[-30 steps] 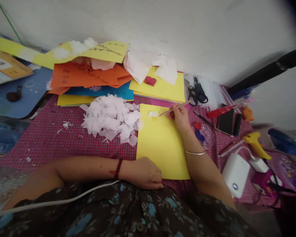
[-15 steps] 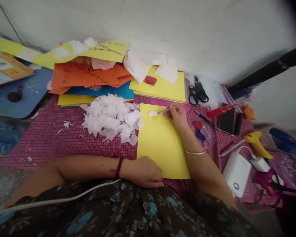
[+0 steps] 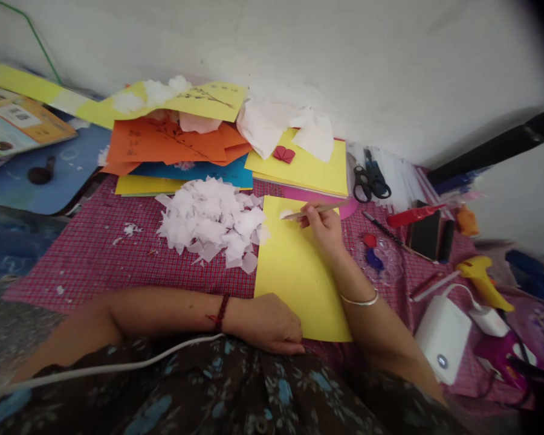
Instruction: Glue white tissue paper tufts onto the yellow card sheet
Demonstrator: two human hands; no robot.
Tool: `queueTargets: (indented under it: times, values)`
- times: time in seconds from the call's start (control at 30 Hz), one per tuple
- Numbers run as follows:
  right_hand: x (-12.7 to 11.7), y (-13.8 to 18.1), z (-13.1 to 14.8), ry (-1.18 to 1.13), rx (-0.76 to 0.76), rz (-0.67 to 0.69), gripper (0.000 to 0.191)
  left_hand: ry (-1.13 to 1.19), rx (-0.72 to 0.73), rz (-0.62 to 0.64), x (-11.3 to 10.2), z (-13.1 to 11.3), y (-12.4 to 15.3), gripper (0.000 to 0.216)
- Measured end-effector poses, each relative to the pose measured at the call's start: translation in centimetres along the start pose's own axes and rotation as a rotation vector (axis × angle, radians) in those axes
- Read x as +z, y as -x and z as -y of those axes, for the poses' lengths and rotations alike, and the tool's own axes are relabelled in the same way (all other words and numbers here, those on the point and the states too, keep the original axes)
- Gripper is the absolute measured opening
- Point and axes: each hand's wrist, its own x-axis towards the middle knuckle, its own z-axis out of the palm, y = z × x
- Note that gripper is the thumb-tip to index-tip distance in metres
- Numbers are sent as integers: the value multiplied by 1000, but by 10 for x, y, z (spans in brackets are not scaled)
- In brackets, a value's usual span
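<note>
A sheet of yellow paper (image 3: 299, 284) lies in front of me. My right hand (image 3: 324, 229) is closed around a thin wooden stick (image 3: 317, 208), with its tip at a small white patch (image 3: 286, 213) near the sheet's upper left corner. I cannot tell whether the patch is paper or something spread on. My left hand (image 3: 265, 323) rests on the sheet's lower left edge, fingers curled under and nothing visible in them. Just left of the sheet is a heap of torn white paper pieces (image 3: 211, 217), some touching its edge.
Behind are orange cards (image 3: 163, 142), a yellow stack (image 3: 299, 172) with a red folded paper piece (image 3: 283, 154), and white tissue (image 3: 263, 124). To the right are scissors (image 3: 370, 181), a paint palette (image 3: 385, 260), a yellow glue gun (image 3: 480, 278) and a white power bank (image 3: 444, 329).
The stick's tip has shifted slightly across the white patch, and the stick lies at a slightly different angle. My left hand stays on the sheet. The whole view has moved a little.
</note>
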Motion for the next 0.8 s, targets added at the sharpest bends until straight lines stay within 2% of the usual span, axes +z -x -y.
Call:
queueTargets:
  times: [0.1, 0.2, 0.3, 0.5, 0.67, 0.8]
  values:
    - [0, 2, -4, 177, -48, 86, 33, 10, 4, -10, 0, 0, 0, 31]
    - [-7, 1, -8, 329, -94, 47, 29, 17, 15, -36, 1, 1, 0, 31]
    - [-12, 0, -11, 334, -86, -27, 28, 13, 18, -46, 2, 1, 0, 32]
    - [-9, -5, -18, 64, 78, -124, 29, 31, 6, -32, 0, 1, 0, 32]
    - [-20, -18, -27, -321, 219, -246, 28, 30, -39, 46, -1, -1, -4, 34]
    - [-33, -25, -28, -549, 334, -287, 23, 64, -72, 161, -22, -8, -2, 25]
